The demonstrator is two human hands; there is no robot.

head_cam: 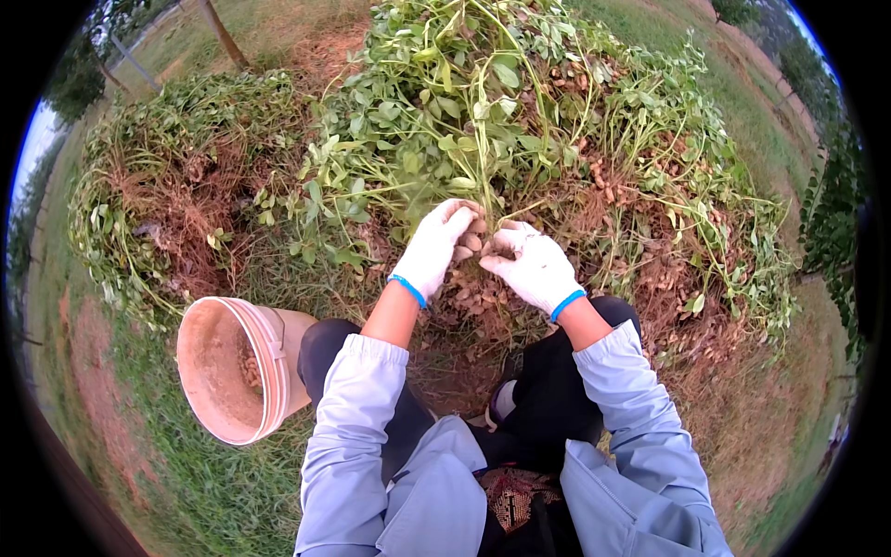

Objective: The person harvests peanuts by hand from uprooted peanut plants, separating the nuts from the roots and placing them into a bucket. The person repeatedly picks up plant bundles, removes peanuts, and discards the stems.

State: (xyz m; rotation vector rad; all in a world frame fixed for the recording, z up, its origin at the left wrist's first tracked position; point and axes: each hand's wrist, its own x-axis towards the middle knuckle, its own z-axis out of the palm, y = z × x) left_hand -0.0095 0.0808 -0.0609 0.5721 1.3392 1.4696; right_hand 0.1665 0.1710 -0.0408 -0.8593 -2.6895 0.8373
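Note:
My left hand [440, 244], in a white glove with a blue cuff, has its fingers closed at the root end of a peanut plant [484, 150], with pods at the fingertips. My right hand [532, 264], gloved the same way, is just to the right, thumb and fingers curled around the lower stems and roots; whether it grips a pod is hidden. The plant's green stems rise away from me over a large heap of pulled peanut plants [390, 118]. Tan peanut pods [604, 179] show among the roots on the heap's right side. Below my hands lie more roots and pods.
A whitish plastic bucket [289, 327] with some peanuts [252, 372] inside leans on its side-facing rim by my left knee. Another heap of peanut plants [202, 188] lies at the left. Grass [209, 501] surrounds me; a wooden post [223, 35] stands beyond the heaps.

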